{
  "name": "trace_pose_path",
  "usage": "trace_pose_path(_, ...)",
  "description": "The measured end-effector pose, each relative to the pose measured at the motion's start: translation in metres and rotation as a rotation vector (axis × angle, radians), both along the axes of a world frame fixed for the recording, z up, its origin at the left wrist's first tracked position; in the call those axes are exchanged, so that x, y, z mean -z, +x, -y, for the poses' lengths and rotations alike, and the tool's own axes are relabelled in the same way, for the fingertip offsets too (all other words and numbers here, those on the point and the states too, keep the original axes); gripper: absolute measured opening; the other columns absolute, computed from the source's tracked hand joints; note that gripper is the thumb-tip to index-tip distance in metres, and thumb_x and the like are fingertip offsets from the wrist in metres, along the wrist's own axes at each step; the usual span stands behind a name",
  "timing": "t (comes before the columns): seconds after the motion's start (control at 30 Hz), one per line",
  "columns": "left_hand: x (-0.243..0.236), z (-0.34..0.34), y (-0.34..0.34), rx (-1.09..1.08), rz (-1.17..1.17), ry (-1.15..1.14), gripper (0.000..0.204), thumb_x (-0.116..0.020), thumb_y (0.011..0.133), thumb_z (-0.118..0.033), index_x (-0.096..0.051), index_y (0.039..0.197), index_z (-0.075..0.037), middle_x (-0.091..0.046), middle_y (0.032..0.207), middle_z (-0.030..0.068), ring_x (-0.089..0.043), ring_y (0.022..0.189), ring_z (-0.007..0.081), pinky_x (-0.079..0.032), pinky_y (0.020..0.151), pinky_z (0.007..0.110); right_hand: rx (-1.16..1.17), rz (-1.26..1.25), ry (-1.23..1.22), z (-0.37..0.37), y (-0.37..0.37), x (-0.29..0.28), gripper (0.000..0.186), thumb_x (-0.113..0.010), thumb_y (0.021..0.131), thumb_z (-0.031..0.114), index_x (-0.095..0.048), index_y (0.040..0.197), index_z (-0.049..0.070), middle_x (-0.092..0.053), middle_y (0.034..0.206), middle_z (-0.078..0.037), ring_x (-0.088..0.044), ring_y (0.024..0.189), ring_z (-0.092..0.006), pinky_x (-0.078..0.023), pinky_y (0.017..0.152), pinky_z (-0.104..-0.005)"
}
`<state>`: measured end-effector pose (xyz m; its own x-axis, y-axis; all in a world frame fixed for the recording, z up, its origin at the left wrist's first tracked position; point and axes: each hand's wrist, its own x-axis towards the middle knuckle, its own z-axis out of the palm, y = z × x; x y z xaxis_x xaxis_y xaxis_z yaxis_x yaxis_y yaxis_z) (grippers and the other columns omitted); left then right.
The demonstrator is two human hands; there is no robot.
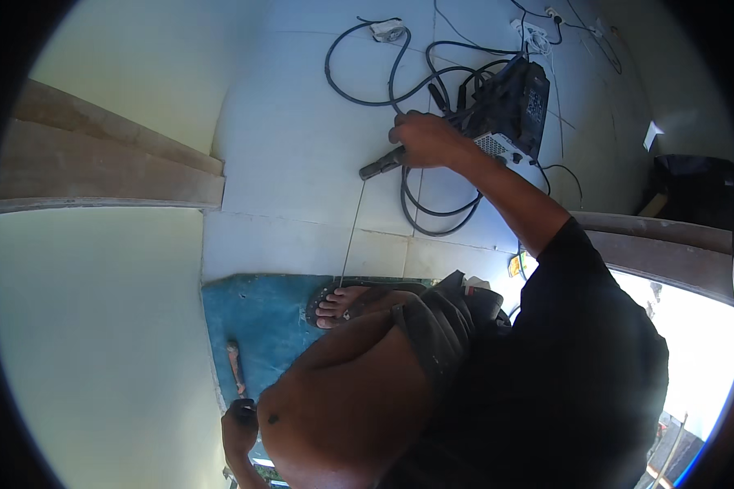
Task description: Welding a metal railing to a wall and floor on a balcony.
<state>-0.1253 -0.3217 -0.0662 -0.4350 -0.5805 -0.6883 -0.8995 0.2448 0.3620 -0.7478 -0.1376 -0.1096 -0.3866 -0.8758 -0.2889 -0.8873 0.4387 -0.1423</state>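
Head view, looking down on a person crouched over a pale tiled floor [301, 138]. The right hand [424, 140] reaches out at the end of a straightened arm and is closed in a fist around the dark handle of an electrode holder [381, 167], whose front end pokes out to the left of the fist. From that end a thin welding rod [352, 236] runs down and toward the person, its lower tip ending just by the toes of a sandalled foot [342, 306]. The foot rests on a blue metal sheet [257, 326] lying on the floor below the right hand and above the left. Just beyond the right hand, touching or nearly touching its knuckles, sits a dark welding machine [509, 106], with black cables [399, 85] looped over the tiles around and under the hand. The left hand [239, 428] sits low in the view beside the bent knee [342, 416], its fingers curled around a small dark object that cannot be made out. Just above this hand a wooden-handled tool [236, 367] lies on the blue sheet, apart from the fingers. Wooden boards [106, 163] lie well apart to the left of both hands.
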Motion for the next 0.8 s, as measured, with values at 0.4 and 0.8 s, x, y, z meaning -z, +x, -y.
trace_pose_path(0.4,0.03,-0.032,-0.206,-0.029,-0.548,-0.121,0.032,-0.078,0.079,-0.013,-0.066,0.104,0.003,-0.07,0.09,0.0176,-0.068,0.076,0.0223,-0.054,0.067,0.034,0.095,0.448,0.015,0.065,0.061,0.003,0.032,-0.075,0.078,0.035,-0.07,0.084,0.003,-0.068,0.076,-0.016,-0.067,0.076,-0.0335,-0.052,0.071,-0.043)
trace_pose_path(0.8,0.104,-0.062,-0.252,-0.709,-1.292,0.968,0.062,-0.08,0.081,-0.042,-0.05,0.12,-0.006,-0.061,0.103,0.0071,-0.056,0.096,0.0205,-0.047,0.086,0.04,-0.185,0.933,0.002,0.101,0.187,-0.013,0.045,-0.06,0.089,0.04,-0.069,0.089,-0.004,-0.067,0.088,-0.027,-0.065,0.089,-0.0439,-0.051,0.082,-0.0493)
